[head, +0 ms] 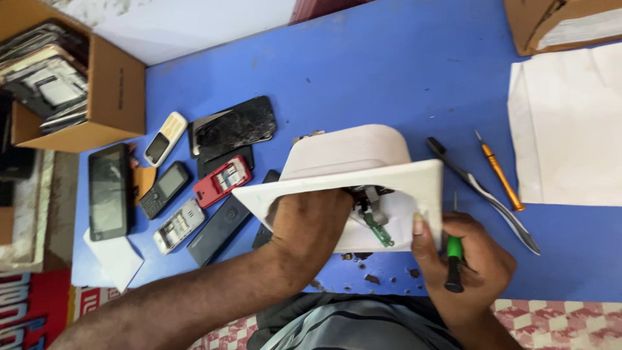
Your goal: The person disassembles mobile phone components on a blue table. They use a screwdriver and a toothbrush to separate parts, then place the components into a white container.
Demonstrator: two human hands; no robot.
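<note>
Both hands meet at the near edge of the blue table [363, 71], around a white plastic housing [350, 168] tipped up on its side. Inside it shows a small green circuit board [379, 230]. Left hand [310, 223] is closed over the housing's near rim; right hand [470, 259] is curled around a green-handled screwdriver [455, 259], thumb pressed to the housing's right edge. Right of that lie black tweezers [483, 194] and an orange-handled screwdriver [500, 174], then white paper [570, 129]. Left lies a cluster of old phones [194, 188] (one red, one with cracked glass), with a cardboard box [113, 91] of parts beyond.
</note>
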